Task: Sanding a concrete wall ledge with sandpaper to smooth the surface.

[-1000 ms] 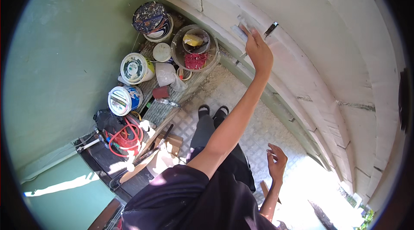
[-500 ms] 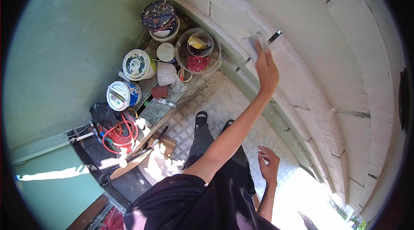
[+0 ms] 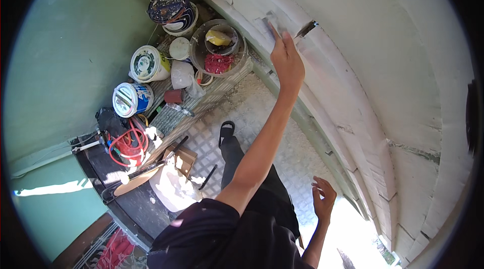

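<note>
My left hand [image 3: 289, 65] reaches far out to the wall, its fingers wrapped round the handle of a putty knife [image 3: 272, 23]. The blade lies against the off-white panelled wall [image 3: 322, 67], close to a dark gap [image 3: 306, 28] in a raised band; motion blurs the blade. Lower on the right, my right hand [image 3: 324, 199] hangs in the air beside the wall. Its fingers are loosely bent and apart from the thumb, with nothing visible in them.
A wooden bench [image 3: 201, 98] on the left carries several paint buckets [image 3: 146, 64] and a round tub [image 3: 245, 49] containing a yellow sponge [image 3: 218, 37] and a red cloth [image 3: 219, 64]. Nearer lie a red hose [image 3: 132, 143] and a cardboard box [image 3: 184, 160]. Patterned tiles [image 3: 242, 102] cover the floor.
The view has shifted, so the bench and buckets appear farther left and higher. My left hand, still holding the putty knife, has moved up and left along the wall. My right hand remains low.
</note>
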Demonstrator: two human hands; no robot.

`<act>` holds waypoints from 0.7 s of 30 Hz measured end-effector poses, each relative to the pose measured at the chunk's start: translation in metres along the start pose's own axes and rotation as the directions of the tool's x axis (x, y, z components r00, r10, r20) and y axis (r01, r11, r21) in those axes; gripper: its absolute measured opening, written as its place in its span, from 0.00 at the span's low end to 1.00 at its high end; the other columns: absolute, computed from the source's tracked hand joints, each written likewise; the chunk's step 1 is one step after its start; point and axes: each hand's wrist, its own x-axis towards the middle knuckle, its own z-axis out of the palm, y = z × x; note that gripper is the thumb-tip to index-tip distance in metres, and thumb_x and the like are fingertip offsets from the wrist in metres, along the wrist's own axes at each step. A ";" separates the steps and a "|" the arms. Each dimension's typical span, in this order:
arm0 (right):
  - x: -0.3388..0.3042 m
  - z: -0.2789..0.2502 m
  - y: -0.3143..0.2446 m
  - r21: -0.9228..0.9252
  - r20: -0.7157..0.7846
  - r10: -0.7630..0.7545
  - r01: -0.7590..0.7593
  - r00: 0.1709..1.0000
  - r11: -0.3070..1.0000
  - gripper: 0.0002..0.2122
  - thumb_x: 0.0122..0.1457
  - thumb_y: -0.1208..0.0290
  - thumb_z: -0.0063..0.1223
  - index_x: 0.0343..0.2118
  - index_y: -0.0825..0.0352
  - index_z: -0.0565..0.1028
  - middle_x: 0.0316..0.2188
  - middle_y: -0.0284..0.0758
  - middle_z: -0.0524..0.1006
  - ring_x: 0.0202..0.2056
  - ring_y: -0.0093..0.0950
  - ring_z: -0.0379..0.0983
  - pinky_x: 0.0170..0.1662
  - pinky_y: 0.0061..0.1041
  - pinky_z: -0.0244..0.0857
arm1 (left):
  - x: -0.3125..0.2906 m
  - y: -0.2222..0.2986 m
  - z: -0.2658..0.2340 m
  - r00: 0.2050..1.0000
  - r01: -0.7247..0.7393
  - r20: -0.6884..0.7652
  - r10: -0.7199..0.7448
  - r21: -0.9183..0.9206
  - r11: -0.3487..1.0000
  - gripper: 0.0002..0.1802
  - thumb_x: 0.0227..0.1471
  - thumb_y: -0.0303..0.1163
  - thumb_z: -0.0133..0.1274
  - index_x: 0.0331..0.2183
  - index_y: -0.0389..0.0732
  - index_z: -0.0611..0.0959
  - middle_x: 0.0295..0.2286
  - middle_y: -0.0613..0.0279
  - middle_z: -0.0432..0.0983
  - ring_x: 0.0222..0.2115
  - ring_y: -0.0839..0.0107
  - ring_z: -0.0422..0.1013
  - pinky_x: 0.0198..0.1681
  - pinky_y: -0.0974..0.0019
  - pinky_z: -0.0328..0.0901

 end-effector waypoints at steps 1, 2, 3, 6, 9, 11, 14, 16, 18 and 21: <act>-0.002 0.001 0.003 0.001 0.000 0.000 0.000 1.000 1.000 0.17 0.55 0.85 0.53 0.48 0.68 0.81 0.46 0.45 0.80 0.40 0.32 0.82 0.42 0.27 0.79 | -0.004 -0.001 0.004 0.996 -0.055 -0.069 0.053 -0.031 0.998 0.28 0.71 0.41 0.40 0.23 0.30 0.68 0.16 0.58 0.55 0.22 0.73 0.53 0.24 0.60 0.53; -0.006 0.005 0.007 -0.012 0.038 0.011 -0.010 0.999 1.000 0.16 0.56 0.83 0.53 0.47 0.69 0.81 0.45 0.44 0.81 0.41 0.32 0.82 0.42 0.27 0.78 | -0.009 -0.003 0.006 0.996 -0.057 -0.068 0.054 -0.030 0.998 0.28 0.71 0.41 0.40 0.23 0.30 0.68 0.16 0.58 0.55 0.22 0.73 0.53 0.24 0.60 0.53; -0.009 0.007 0.010 -0.030 0.077 0.023 -0.021 0.997 0.999 0.14 0.57 0.82 0.54 0.46 0.70 0.81 0.45 0.42 0.81 0.41 0.32 0.82 0.42 0.28 0.78 | -0.018 -0.002 0.008 0.998 -0.050 -0.044 0.049 -0.017 0.999 0.28 0.71 0.41 0.40 0.23 0.30 0.68 0.16 0.57 0.56 0.21 0.73 0.53 0.24 0.60 0.53; -0.004 0.008 0.014 -0.021 0.105 0.037 -0.035 0.994 0.999 0.15 0.57 0.82 0.55 0.47 0.69 0.81 0.45 0.43 0.81 0.41 0.32 0.82 0.42 0.28 0.78 | -0.020 0.001 0.015 1.000 -0.002 -0.029 0.002 0.009 1.000 0.27 0.71 0.42 0.39 0.26 0.29 0.72 0.16 0.58 0.58 0.21 0.73 0.54 0.24 0.61 0.53; -0.005 0.006 0.013 -0.039 0.124 0.029 -0.024 0.992 0.999 0.15 0.56 0.82 0.55 0.48 0.69 0.81 0.45 0.44 0.81 0.42 0.32 0.82 0.42 0.28 0.78 | -0.007 0.000 0.007 0.999 0.018 -0.045 -0.017 0.024 1.000 0.27 0.71 0.43 0.39 0.28 0.29 0.74 0.16 0.61 0.60 0.21 0.75 0.54 0.24 0.63 0.53; -0.007 0.005 0.017 0.037 0.069 0.072 -0.074 0.995 0.997 0.15 0.56 0.82 0.55 0.48 0.68 0.81 0.44 0.43 0.81 0.42 0.32 0.82 0.42 0.28 0.78 | -0.022 0.000 0.004 0.999 0.011 -0.033 -0.011 -0.006 1.000 0.28 0.72 0.43 0.39 0.27 0.29 0.73 0.16 0.66 0.57 0.21 0.75 0.53 0.25 0.63 0.53; -0.008 0.003 0.016 -0.023 0.107 0.055 -0.053 0.993 0.998 0.15 0.56 0.82 0.55 0.47 0.69 0.81 0.45 0.43 0.81 0.42 0.33 0.82 0.41 0.28 0.78 | -0.048 -0.021 0.008 0.998 -0.045 0.036 0.046 -0.011 0.999 0.28 0.72 0.44 0.39 0.25 0.31 0.70 0.18 0.68 0.54 0.22 0.77 0.53 0.25 0.63 0.52; -0.008 0.002 0.020 -0.035 0.110 0.046 -0.042 0.993 0.998 0.15 0.57 0.81 0.55 0.47 0.69 0.81 0.45 0.43 0.81 0.41 0.33 0.82 0.41 0.28 0.78 | -0.044 -0.022 0.014 0.996 -0.090 0.030 0.089 0.051 0.995 0.27 0.72 0.44 0.40 0.26 0.33 0.71 0.19 0.70 0.55 0.24 0.79 0.53 0.26 0.65 0.52; -0.011 0.000 0.026 -0.047 0.114 0.041 -0.036 0.993 0.998 0.15 0.57 0.81 0.55 0.47 0.69 0.81 0.46 0.43 0.81 0.41 0.32 0.82 0.40 0.27 0.78 | -0.047 -0.005 0.013 0.999 -0.001 0.032 0.002 -0.009 1.000 0.27 0.72 0.44 0.40 0.26 0.33 0.70 0.19 0.71 0.56 0.24 0.80 0.53 0.25 0.65 0.51; -0.017 0.001 0.030 0.061 0.038 0.041 -0.043 0.998 0.997 0.15 0.57 0.81 0.55 0.48 0.68 0.81 0.46 0.43 0.81 0.41 0.32 0.82 0.39 0.26 0.78 | -0.036 -0.002 0.002 0.999 0.048 -0.016 -0.050 -0.114 0.992 0.26 0.72 0.43 0.40 0.24 0.35 0.68 0.19 0.73 0.55 0.23 0.81 0.52 0.25 0.66 0.49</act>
